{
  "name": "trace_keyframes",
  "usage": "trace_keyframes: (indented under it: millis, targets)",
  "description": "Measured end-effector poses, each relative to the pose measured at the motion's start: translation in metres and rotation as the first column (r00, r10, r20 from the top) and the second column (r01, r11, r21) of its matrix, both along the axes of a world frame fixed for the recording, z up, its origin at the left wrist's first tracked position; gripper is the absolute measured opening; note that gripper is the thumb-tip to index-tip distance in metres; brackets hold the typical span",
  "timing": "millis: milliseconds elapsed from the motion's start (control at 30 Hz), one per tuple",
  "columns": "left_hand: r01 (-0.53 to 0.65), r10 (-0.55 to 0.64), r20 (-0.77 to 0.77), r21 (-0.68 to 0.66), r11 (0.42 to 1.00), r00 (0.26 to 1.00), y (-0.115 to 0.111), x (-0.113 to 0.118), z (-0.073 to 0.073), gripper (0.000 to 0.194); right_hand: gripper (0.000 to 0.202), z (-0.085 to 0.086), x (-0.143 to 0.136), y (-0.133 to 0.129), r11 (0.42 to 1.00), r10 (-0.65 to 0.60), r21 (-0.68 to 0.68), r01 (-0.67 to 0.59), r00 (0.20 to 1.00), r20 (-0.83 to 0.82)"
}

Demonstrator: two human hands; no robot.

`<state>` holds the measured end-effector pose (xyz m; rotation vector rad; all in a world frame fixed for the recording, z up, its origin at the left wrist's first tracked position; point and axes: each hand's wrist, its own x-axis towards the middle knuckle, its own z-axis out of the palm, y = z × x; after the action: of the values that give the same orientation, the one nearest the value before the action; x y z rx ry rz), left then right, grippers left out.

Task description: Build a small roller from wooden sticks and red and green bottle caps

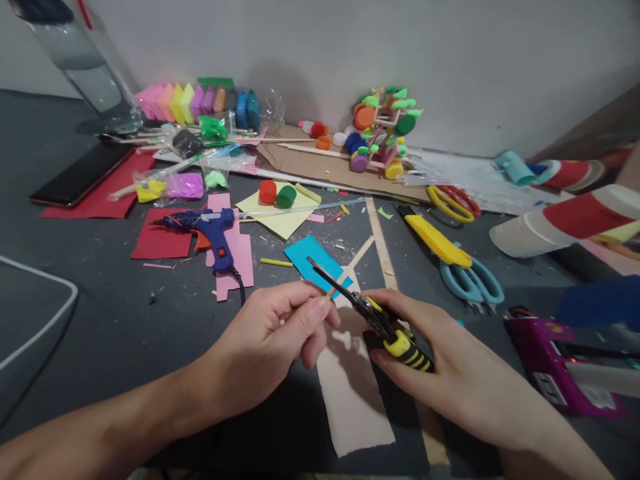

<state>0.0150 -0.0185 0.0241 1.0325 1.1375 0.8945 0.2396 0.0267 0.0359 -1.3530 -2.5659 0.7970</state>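
Between the thumb and fingers of my left hand (pixel 283 327) is a thin wooden stick (pixel 361 255), which slants up and to the right. My right hand (pixel 430 340) is wrapped around the yellow-and-black handles of long-nosed pliers (pixel 373 315). Their dark jaws point up and left and cross over the stick in this view; whether they touch it I cannot tell. Below both hands lie a pale paper strip (pixel 353 407) and a blue paper piece (pixel 313 257). A flat wooden strip (pixel 383 247) runs along the right side of these papers.
To the left, a blue glue gun (pixel 217 233) rests on pink and red paper. A yellow utility knife (pixel 437 240), blue-handled scissors (pixel 463 283) and paper cups (pixel 530 230) are at right. Behind stand colourful clay packets (pixel 200 103), a bottle (pixel 93 77) and a decorated stick model (pixel 385 130).
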Motion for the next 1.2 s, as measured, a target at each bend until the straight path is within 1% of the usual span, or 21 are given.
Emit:
trace_keyframes:
  millis: [100,200,367,467,633,867,1033,1200]
  targets:
    - [0.027,-0.027,0.063,0.002,1.000,0.998,0.001,-0.001,-0.001,0.028,0.051,0.001,0.000,0.001,1.000,-0.001,0.011,0.001,1.000,0.003]
    - [0.025,-0.025,0.091,0.006,1.000,0.996,0.000,-0.001,-0.003,0.028,0.049,0.002,0.000,0.002,1.000,-0.001,0.007,0.001,1.000,0.004]
    - [0.014,-0.015,0.077,0.009,1.000,0.997,-0.001,-0.002,-0.001,0.028,0.052,0.004,0.000,0.002,1.000,-0.004,0.028,0.004,1.000,-0.002]
    - [0.008,-0.009,0.069,0.001,1.000,0.998,0.000,-0.002,0.000,0.028,0.050,0.004,0.000,0.002,1.000,-0.003,0.019,0.003,1.000,-0.017]
    - [0.005,-0.004,0.101,-0.008,1.000,0.995,0.001,-0.002,0.001,0.027,0.051,0.005,0.001,0.003,1.000,-0.011,0.001,0.011,1.000,-0.012]
    - [-0.004,0.006,0.065,-0.030,1.000,0.998,0.001,0.000,0.007,0.029,0.052,0.008,0.004,0.005,0.999,-0.009,-0.038,0.009,1.000,-0.010]
    - [0.000,0.000,0.004,-0.011,1.000,1.000,0.001,0.000,0.010,0.029,0.051,0.007,0.005,0.004,1.000,-0.018,-0.013,0.018,1.000,-0.010]
    - [0.014,-0.014,0.001,-0.024,1.000,1.000,-0.001,-0.001,0.010,0.030,0.049,0.008,0.003,0.004,1.000,-0.004,-0.018,0.004,1.000,-0.024]
